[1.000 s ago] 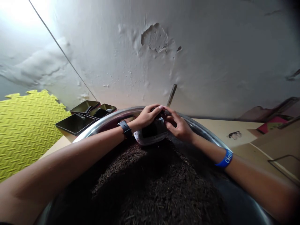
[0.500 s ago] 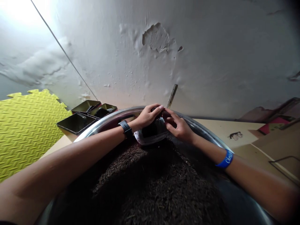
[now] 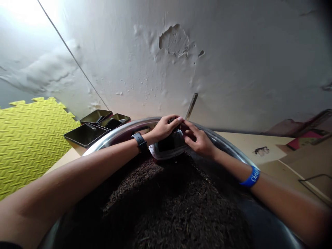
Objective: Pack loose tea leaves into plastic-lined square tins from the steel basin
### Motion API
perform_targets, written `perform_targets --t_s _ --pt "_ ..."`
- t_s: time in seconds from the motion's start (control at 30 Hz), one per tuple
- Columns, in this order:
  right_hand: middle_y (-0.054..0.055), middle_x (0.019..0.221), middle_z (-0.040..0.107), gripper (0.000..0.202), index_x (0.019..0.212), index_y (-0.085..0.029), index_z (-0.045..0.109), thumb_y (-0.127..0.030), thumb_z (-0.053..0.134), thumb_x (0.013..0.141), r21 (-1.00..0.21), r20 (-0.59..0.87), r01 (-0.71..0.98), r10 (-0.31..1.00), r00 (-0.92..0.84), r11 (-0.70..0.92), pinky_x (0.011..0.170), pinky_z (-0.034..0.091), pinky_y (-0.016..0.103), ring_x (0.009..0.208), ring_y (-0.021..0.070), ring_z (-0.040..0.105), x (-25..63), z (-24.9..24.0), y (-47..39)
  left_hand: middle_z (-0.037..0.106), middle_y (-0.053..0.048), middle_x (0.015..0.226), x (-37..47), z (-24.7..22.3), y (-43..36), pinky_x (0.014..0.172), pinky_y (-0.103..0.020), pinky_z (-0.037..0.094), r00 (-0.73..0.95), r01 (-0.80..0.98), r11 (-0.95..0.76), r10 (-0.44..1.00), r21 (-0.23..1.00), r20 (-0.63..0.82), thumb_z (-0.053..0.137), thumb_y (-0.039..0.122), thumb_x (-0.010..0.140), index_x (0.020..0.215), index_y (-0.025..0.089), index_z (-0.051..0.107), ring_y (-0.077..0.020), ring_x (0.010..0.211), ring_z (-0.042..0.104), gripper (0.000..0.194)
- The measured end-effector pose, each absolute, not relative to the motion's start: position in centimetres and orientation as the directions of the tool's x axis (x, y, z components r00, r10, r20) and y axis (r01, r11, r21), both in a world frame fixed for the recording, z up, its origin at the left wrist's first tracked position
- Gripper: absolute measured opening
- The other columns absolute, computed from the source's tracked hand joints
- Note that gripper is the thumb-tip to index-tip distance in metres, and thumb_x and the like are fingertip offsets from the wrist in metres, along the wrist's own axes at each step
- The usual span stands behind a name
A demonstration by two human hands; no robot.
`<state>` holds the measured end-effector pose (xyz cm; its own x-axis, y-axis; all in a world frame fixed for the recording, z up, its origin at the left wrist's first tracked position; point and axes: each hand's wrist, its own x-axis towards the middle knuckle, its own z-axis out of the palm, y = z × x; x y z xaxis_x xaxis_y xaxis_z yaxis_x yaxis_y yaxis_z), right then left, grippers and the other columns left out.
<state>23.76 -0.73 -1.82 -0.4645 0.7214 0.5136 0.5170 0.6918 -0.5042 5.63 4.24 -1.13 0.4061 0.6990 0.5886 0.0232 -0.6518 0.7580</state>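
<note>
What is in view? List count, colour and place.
basin: 1, silver, centre
shreds: one heap, dark brown, in basin
tub: 1, clear, in basin
tins: 3, dark, left
mat: 1, yellow, left
wall: 1, grey, back
cord: 1, grey, upper left
strip: 1, grey, behind basin
table: 1, beige, under basin
glasses: 1 pair, dark, right
item: 1, pink, right
watch: 1, dark, left wrist
wristband: 1, blue, right forearm
left hand, right hand: 2, bare, at tub

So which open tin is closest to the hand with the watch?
The rightmost tin, with a black thing inside, is closest to the left hand; the front tin and back-left tin sit farther away.
</note>
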Motion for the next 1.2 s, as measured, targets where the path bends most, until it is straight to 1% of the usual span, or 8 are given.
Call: perform_targets --t_s 0.13,0.27,0.43,0.6,0.73,0.93,1.1,1.2 --pt "0.002 0.083 0.063 0.043 0.129 -0.018 0.051 -0.027 0.047 0.086 -0.466 0.478 0.514 0.694 -0.538 0.72 0.071 0.05 0.032 0.069 0.016 0.057 23.72 -1.81 -0.76 0.065 -0.008 0.088 5.6 -1.08 4.16 0.075 -0.026 0.045 0.417 0.017 -0.632 0.709 0.775 0.569 0.049 0.046 0.089 0.091 0.012 0.063 -0.0153 0.081 0.058 0.037" --pt "0.002 0.083 0.063 0.047 0.133 -0.017 0.046 -0.026 0.047 0.087 -0.481 0.527 0.504 0.696 -0.488 0.718 0.069 0.049 0.03 0.066 0.0146 0.056 23.75 -1.83 -0.79 0.063 -0.006 0.081 5.56 -1.05 4.08 0.071 -0.025 0.044 0.414 0.015 -0.642 0.702 0.766 0.58 0.048 0.046 0.089 0.088 0.012 0.063 -0.0137 0.075 0.056 0.037" --pt "0.002 0.085 0.064 0.045 0.13 -0.018 0.051 -0.027 0.048 0.086 -0.472 0.477 0.521 0.703 -0.527 0.711 0.069 0.048 0.03 0.067 0.0147 0.056 23.81 -1.77 -0.71 0.064 -0.007 0.084 5.49 -1.08 4.04 0.068 -0.024 0.043 0.418 0.019 -0.613 0.723 0.79 0.55 0.048 0.047 0.089 0.089 0.012 0.062 -0.014 0.075 0.056 0.038" --pt "0.0 0.077 0.061 0.052 0.136 -0.017 0.043 -0.028 0.049 0.086 -0.476 0.499 0.53 0.711 -0.495 0.702 0.066 0.047 0.029 0.061 0.0137 0.052 23.75 -1.74 -0.7 0.062 -0.006 0.079 5.51 -1.1 4.03 0.069 -0.024 0.043 0.423 0.006 -0.634 0.702 0.773 0.572 0.047 0.046 0.089 0.085 0.011 0.062 -0.0128 0.072 0.054 0.039" --pt "0.0 0.074 0.058 0.045 0.13 -0.017 0.05 -0.028 0.048 0.086 -0.472 0.473 0.53 0.71 -0.522 0.704 0.063 0.046 0.027 0.061 0.0132 0.051 23.78 -1.69 -0.72 0.062 -0.006 0.08 5.54 -1.02 3.84 0.068 -0.023 0.042 0.434 -0.006 -0.598 0.72 0.801 0.541 0.048 0.048 0.089 0.087 0.01 0.062 -0.0121 0.071 0.053 0.041" --pt "-0.004 0.065 0.05 0.056 0.14 -0.017 0.037 -0.025 0.049 0.085 -0.482 0.519 0.517 0.706 -0.482 0.707 0.06 0.044 0.026 0.057 0.0121 0.046 23.75 -2.01 -0.77 0.056 -0.002 0.071 5.56 -1.07 3.8 0.062 -0.021 0.04 0.426 0.005 -0.619 0.712 0.786 0.558 0.047 0.047 0.09 0.08 0.011 0.059 -0.0092 0.064 0.048 0.039" --pt "-0.001 0.072 0.056 0.051 0.135 -0.017 0.044 -0.025 0.049 0.085 -0.456 0.457 0.539 0.706 -0.542 0.708 0.063 0.045 0.027 0.06 0.0131 0.049 23.67 -2.18 -0.69 0.064 -0.007 0.084 5.57 -1.04 3.8 0.071 -0.023 0.043 0.431 0.006 -0.621 0.709 0.784 0.558 0.048 0.046 0.089 0.088 0.01 0.063 -0.0121 0.075 0.056 0.039" --pt "-0.001 0.073 0.057 0.048 0.133 -0.017 0.046 -0.026 0.048 0.086 -0.453 0.474 0.536 0.701 -0.532 0.713 0.064 0.045 0.028 0.062 0.0133 0.05 23.67 -2.03 -0.73 0.064 -0.007 0.081 5.59 -1.02 3.77 0.07 -0.023 0.043 0.433 0.001 -0.63 0.7 0.777 0.567 0.048 0.046 0.09 0.085 0.01 0.063 -0.0123 0.074 0.056 0.039"
